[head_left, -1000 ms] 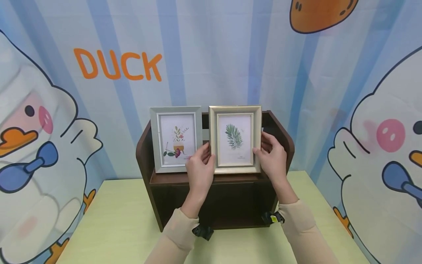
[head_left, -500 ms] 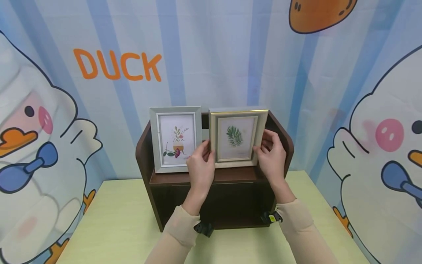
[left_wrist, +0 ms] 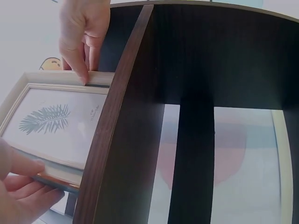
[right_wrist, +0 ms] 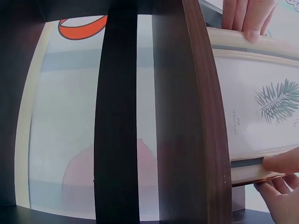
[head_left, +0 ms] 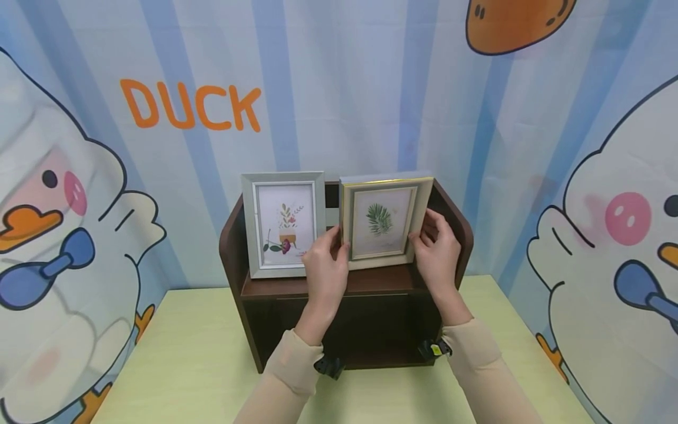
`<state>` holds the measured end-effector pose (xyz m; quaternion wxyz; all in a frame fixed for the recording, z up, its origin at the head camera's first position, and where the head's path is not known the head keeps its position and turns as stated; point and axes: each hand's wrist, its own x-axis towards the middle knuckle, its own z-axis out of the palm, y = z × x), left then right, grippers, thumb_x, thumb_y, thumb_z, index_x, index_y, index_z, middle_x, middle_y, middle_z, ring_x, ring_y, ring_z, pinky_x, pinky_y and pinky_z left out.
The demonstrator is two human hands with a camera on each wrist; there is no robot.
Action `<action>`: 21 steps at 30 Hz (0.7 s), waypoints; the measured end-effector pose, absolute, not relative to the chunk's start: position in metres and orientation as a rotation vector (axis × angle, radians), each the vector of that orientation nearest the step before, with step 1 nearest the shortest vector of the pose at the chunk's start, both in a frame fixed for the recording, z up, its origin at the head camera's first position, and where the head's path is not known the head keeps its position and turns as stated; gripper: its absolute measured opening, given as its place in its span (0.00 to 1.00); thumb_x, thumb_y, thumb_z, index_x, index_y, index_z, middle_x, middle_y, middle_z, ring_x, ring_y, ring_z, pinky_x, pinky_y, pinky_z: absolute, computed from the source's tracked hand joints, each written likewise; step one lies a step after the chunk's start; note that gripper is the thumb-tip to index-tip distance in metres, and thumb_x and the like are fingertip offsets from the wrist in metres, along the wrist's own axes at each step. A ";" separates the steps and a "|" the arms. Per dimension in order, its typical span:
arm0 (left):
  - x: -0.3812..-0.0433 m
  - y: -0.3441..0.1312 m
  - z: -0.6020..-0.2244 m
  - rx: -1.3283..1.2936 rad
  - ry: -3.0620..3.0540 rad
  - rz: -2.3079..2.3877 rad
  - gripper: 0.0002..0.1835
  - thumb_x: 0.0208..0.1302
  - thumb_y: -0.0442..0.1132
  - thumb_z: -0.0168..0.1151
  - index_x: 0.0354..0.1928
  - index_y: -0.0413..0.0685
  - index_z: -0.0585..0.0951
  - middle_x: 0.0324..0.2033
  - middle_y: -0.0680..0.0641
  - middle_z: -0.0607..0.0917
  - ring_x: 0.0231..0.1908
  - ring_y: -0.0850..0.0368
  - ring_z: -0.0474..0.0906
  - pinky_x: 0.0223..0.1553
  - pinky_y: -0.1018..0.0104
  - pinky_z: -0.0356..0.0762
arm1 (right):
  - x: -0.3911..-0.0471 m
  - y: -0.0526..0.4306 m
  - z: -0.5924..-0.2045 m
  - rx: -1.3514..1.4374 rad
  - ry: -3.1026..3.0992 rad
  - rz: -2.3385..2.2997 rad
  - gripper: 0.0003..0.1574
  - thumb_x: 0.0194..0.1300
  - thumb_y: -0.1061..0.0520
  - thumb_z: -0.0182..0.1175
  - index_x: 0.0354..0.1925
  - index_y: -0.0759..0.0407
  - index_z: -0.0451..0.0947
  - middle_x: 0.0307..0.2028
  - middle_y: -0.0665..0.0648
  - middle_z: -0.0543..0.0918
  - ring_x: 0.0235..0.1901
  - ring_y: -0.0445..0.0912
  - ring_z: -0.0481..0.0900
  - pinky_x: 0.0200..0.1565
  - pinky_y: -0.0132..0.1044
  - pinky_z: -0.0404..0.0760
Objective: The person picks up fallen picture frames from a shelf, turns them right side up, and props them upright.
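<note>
Gold frame: the gold frame (head_left: 378,219), with a green leaf picture, stands over the right half of the shelf's (head_left: 381,285) upper board, tilted and turned a little out of line with the shelf's front; whether its lower edge touches the board, I cannot tell.
Left hand: the left hand (head_left: 326,268), in front of the shelf's middle, grasps the gold frame's left edge, thumb on the front, fingers curled behind.
Right hand: the right hand (head_left: 438,253), near the shelf's right side wall, grasps the frame's right edge between thumb and curled fingers.
Silver frame: the silver frame (head_left: 283,227) stands upright on the shelf's left half, showing a potted plant and a dark red flower; the left hand overlaps its lower right corner in the head view, contact unclear.
Sleeves: beige, reaching up from below the shelf's front.
Table: the pale green table (head_left: 201,335) lies under the shelf and out to both sides.
Curtain: the striped blue curtain (head_left: 339,106) hangs behind the shelf, printed with ducks and orange lettering.
</note>
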<state>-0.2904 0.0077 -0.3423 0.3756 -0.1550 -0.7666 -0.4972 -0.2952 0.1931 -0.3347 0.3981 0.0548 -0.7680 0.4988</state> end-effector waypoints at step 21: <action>-0.289 0.009 -0.347 -0.430 -1.857 -1.284 0.16 0.49 0.35 0.66 0.44 0.42 0.80 0.35 0.46 0.83 0.33 0.58 0.81 0.33 0.67 0.80 | -0.289 0.189 -0.320 0.206 -1.818 1.050 0.30 0.52 0.60 0.63 0.55 0.57 0.70 0.49 0.57 0.75 0.51 0.46 0.74 0.49 0.35 0.75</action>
